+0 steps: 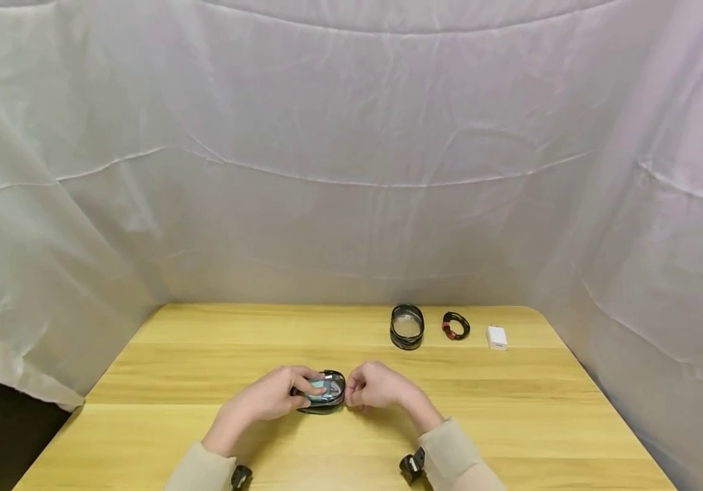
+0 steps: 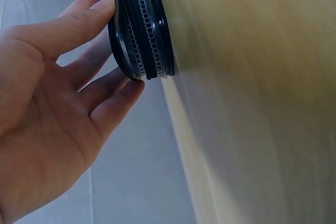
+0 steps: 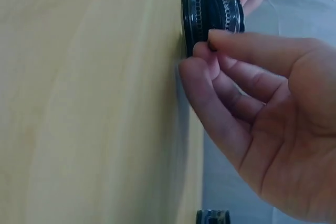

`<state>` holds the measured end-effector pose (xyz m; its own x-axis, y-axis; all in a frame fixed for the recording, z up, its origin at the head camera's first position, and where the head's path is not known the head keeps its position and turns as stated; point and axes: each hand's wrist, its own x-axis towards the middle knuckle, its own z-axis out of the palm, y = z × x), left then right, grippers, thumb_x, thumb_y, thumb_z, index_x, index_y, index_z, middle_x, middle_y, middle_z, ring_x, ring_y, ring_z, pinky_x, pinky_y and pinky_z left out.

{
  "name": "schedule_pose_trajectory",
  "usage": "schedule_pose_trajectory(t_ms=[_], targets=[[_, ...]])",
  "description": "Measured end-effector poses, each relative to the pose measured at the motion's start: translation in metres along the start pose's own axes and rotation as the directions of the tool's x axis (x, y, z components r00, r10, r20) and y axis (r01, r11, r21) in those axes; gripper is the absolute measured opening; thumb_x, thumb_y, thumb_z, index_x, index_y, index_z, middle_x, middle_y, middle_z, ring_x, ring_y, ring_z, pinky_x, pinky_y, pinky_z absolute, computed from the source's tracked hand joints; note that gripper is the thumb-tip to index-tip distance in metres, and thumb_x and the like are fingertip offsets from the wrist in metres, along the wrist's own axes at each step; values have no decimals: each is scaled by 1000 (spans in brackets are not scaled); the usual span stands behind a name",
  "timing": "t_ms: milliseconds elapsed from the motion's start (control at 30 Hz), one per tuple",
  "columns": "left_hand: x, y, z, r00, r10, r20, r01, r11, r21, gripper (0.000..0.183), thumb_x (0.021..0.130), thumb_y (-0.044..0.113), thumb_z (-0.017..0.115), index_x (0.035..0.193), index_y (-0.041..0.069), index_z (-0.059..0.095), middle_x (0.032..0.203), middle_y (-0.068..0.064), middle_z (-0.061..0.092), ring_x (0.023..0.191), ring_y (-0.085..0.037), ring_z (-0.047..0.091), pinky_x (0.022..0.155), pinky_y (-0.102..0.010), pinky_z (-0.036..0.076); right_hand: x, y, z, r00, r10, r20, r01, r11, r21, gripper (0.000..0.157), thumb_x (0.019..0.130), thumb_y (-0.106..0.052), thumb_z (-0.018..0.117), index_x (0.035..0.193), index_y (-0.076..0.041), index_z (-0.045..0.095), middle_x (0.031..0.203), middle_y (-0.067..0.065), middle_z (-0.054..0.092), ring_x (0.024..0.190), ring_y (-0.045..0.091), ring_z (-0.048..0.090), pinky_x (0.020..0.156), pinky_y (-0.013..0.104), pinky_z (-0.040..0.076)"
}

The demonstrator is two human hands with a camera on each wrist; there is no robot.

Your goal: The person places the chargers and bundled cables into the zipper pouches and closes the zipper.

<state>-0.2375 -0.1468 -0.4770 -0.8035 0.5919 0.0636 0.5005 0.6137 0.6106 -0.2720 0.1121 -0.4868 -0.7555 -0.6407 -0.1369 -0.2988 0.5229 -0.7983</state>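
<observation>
A small oval zippered pouch (image 1: 336, 390) with a clear top and black trim lies on the table, with something teal and pale visible inside. My left hand (image 1: 280, 392) holds its left end, thumb on one side and fingers on the other, as the left wrist view also shows. At the pouch's right end, my right hand (image 1: 376, 387) pinches a small dark zipper pull (image 3: 212, 47) between thumb and index finger. Two rows of teeth run along the pouch's side (image 3: 197, 3), with a dark gap between them in the right wrist view.
Farther back on the wooden table (image 1: 253, 341) stands a second clear, black-trimmed pouch (image 1: 407, 339). To its right lie a coiled black cable (image 1: 463, 323) with a red tie and a white charger plug (image 1: 497, 337). Pale fabric (image 1: 351, 225) hangs behind and along both sides.
</observation>
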Motion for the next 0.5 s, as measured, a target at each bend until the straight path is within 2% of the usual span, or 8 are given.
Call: schedule_pose_trajectory(t_ms=[100,267,500], targets=[[-1,-2,0,1000,2,12,-2,1000,-19,30,91,-2,73,119,7,79,140,-18,64,130,-43,58,107,-58,50,1,6,-1,1000,2,29,-5,996,94,10,87,7,68,88,-3,72,75,4,69,65,15,66,62,29,62],[-2,-4,-1,1000,12,18,-11,999,-36,29,93,0,74,120,6,78,141,-17,63,132,-43,57,107,-58,49,2,13,-6,998,-8,55,-6,969,246,7,88,9,69,93,5,71,81,7,71,70,15,66,69,32,64],[-1,-6,-3,999,17,36,-16,999,-29,29,94,3,74,122,6,77,143,-16,62,132,-43,56,108,-58,48,5,14,-8,1000,-22,20,16,965,261,7,90,10,70,93,7,74,86,13,74,73,18,69,72,34,65]])
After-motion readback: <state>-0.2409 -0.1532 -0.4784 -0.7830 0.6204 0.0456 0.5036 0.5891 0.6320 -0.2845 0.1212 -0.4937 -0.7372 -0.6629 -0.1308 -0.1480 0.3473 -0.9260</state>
